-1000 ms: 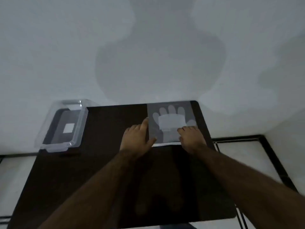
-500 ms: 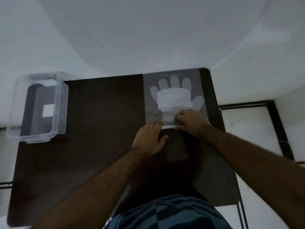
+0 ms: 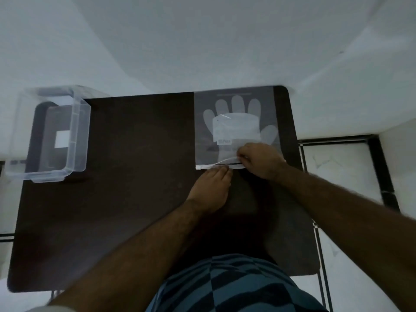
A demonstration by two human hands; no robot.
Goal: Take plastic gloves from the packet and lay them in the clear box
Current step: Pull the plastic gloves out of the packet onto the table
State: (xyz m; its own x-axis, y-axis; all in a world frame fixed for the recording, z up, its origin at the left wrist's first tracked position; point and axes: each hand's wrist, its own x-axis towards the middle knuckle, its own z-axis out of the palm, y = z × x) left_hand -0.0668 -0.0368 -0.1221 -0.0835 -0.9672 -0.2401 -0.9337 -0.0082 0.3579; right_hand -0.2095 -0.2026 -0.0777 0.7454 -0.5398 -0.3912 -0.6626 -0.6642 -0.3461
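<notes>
Head view: we look down on a dark tabletop with both bare forearms reaching forward. The packet lies flat at the far right corner of the tabletop, its far edge at the tabletop's far edge; through its clear face we see the pale outline of gloves, fingers pointing away from us, and a white label over the palm.

Our right hand rests on the near end of the packet — its fingers are pinched together on a thin strip of the plastic there, which lifts slightly off the packet's white near edge. Our left hand lies palm down on the tabletop just short of that edge, fingertips pressed onto the white strip and holding it against the tabletop; it grasps nothing that we can see.

The box stands at the far left corner of the tabletop, well apart from the packet, overhanging the left edge a little. It is open-topped, with a white square showing through its floor. A striped blue shirt fills the bottom of the frame.
</notes>
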